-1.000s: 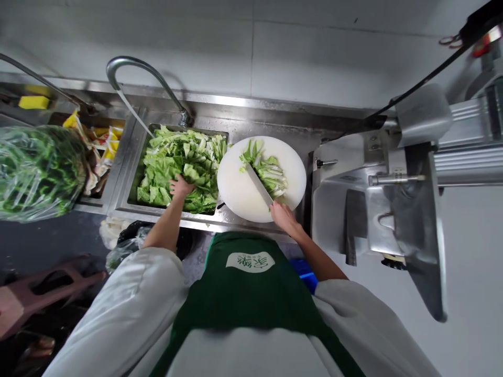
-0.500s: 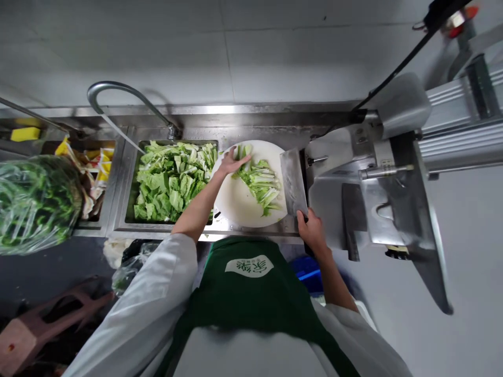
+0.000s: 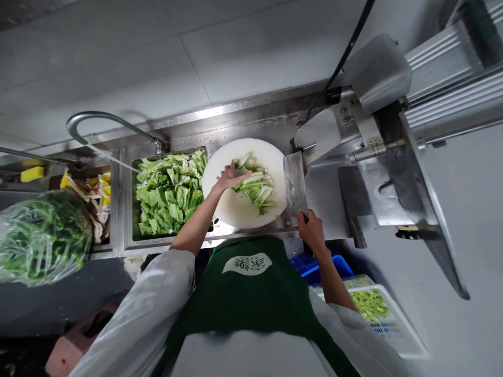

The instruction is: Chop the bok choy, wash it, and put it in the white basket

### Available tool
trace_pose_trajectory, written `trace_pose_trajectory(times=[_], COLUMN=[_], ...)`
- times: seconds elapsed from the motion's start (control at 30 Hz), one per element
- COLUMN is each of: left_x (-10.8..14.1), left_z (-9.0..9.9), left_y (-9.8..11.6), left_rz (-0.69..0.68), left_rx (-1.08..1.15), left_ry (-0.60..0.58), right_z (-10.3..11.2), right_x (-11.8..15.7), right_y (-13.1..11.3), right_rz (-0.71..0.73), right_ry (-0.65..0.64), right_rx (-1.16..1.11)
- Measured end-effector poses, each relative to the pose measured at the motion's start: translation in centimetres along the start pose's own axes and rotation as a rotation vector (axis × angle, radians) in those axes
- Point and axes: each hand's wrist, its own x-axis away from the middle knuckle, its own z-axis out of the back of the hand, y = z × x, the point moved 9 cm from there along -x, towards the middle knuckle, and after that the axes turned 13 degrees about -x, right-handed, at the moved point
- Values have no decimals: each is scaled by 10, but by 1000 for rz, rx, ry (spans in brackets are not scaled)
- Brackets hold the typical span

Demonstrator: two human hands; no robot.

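Room is offered along the back edge of the bench (image 3: 271, 127), behind the cutting board (image 3: 236, 213). The board's near part is unobstructed; its middle is blocked by the left hand (image 3: 230, 179), spread over the cut greens (image 3: 260, 189). Toward the bench's right end, passage is barred by the cleaver (image 3: 295, 180) in the right hand (image 3: 312, 230), then the steel machine (image 3: 356, 125). The sink's back edge is obstructed by the tap (image 3: 162, 146).

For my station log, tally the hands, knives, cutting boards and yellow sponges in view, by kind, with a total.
Hands: 2 (left hand, right hand)
Knives: 2 (held cleaver in the right hand, second cleaver farther right)
Cutting boards: 1 (white board)
Sponges: 1 (yellow sponge)
Total: 6
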Motion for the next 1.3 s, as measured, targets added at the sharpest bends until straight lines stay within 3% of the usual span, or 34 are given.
trace_pose_trajectory(times=[0.1,0.23,0.33,0.5,0.63,0.77,0.87,0.93,1.0,1.1,1.2,1.3], left_x=[13,27,38,57,70,76,79,75,60,28,0,-6], left_z=[-22,-26,-24,-20,-18,-15,-11,-2,15,29,13,-13], left_y=[23,37,31,-1,-55,-151,-227,-252,-239,-162,-71,-12], left_rz=[39,130,149,221,336,484,648,682,587,305,96,2], left_rx=[-98,-193,-199,-188,-124,-27,-19,-57,-81,-19,95,63], left_ry=[-91,110,207,241,247,226,113,86,188,348,316,283], right_z=[-3,-5,-7,-11,-12,-10,-7,-4,-1,1,1,2], right_x=[-2,-4,-5,-5,-4,-3,-4,-6,-7,-9,-8,-7], right_y=[2,4,4,6,8,12,15,16,17,17,17,21], right_rz=[-20,-20,-5,1,9,9,27,39,41,41,42,31], right_ry=[-9,-7,-6,-17,-12,-26,-28,-16,-1,17,19,24], right_rx=[0,-19,-51,-90,-82,-71,-68,-50,-22,-14,-51,-100])
